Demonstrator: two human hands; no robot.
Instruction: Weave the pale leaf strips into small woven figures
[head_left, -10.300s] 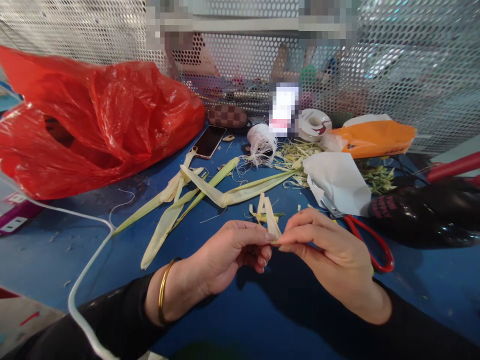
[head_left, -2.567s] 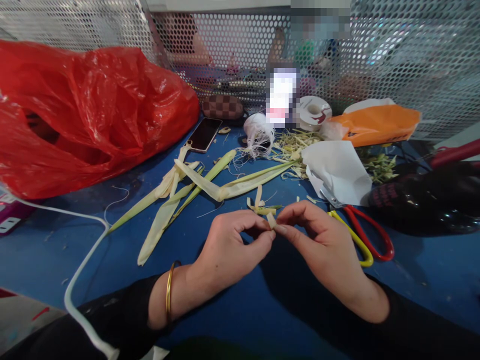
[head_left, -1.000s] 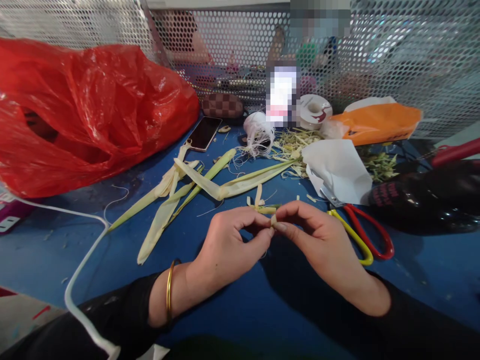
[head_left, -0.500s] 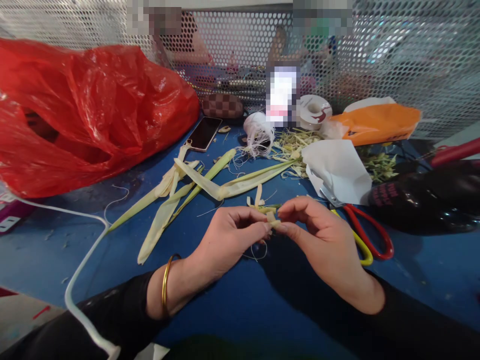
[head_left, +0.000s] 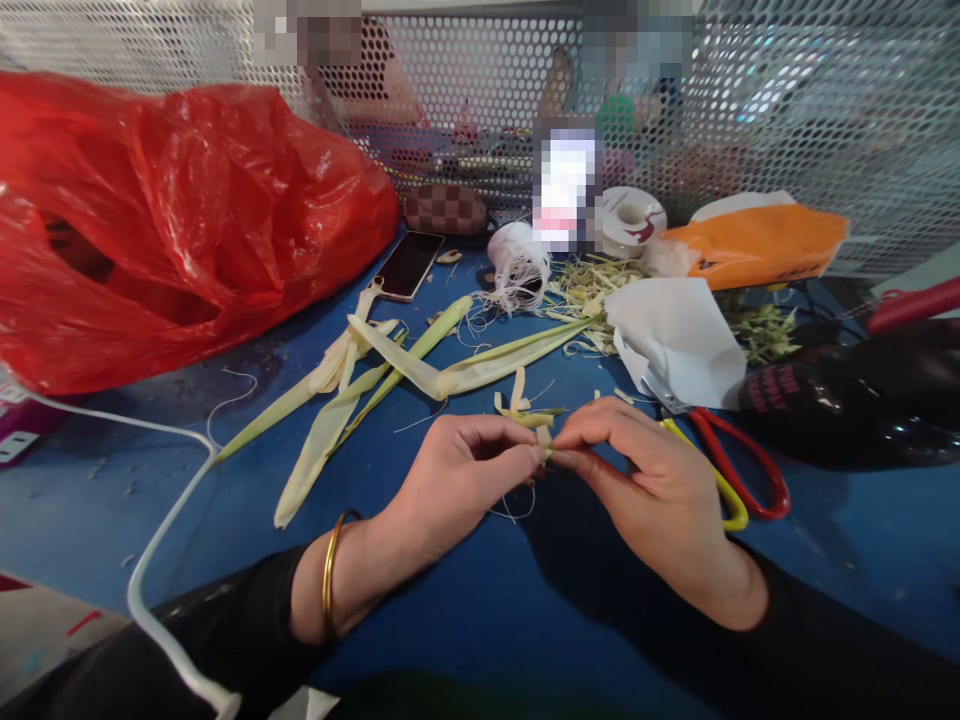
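My left hand (head_left: 472, 470) and my right hand (head_left: 645, 490) meet over the blue table, thumbs and forefingers pinched together. Between their fingertips is a small pale strip of leaf (head_left: 544, 437), probably corn husk, mostly covered by the fingers. Just beyond the fingertips lie cut husk scraps (head_left: 517, 392). Farther off, long pale-green husk leaves (head_left: 420, 350) lie crossed on the table. A thin loop of thread (head_left: 517, 508) shows below my left fingertips. Scissors (head_left: 739, 460) with red and yellow handles lie right of my right hand, their blades partly under white paper (head_left: 679, 330).
A red plastic bag (head_left: 187, 230) fills the left. A phone (head_left: 409, 265), a white thread spool (head_left: 519, 262), a tape roll (head_left: 628, 222) and an orange packet (head_left: 765, 245) lie along the back by a perforated metal screen (head_left: 480, 90). A black bottle (head_left: 855, 400) lies right; a white cable (head_left: 161, 530) crosses my left sleeve.
My right hand's fingers have closed in from a looser curl to a tight pinch beside my left fingertips. The left hand has hardly moved.
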